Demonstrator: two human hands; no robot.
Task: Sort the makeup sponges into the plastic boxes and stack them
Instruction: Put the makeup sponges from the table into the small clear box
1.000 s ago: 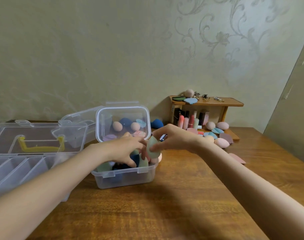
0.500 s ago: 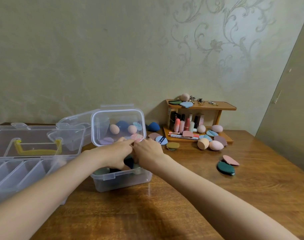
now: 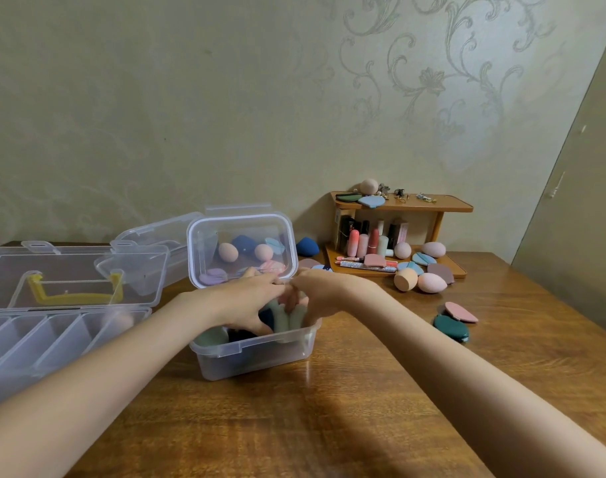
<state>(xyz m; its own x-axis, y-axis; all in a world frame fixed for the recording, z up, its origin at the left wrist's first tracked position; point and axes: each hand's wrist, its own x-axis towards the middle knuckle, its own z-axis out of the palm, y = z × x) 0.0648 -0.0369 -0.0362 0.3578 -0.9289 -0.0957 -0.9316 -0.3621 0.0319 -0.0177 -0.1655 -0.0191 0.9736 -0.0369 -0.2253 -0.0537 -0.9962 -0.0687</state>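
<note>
Loose sponges [image 3: 431,282] nr shelf [image 3: 403,204], rt of box [image 3: 256,353].

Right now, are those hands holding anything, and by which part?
Both hands are down in the clear box. The right hand and left hand press on pale green sponges; whether the fingers grip them cannot be told.

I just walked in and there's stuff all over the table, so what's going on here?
A person is packing makeup sponges into a small clear box whose lid stands open. Both the left hand and the right hand are down inside it, pressing on pale green sponges. More sponges remain out: two peach ones beside the wooden shelf, and a dark green puff on the table. A larger divided organizer sits open to the left.
</note>
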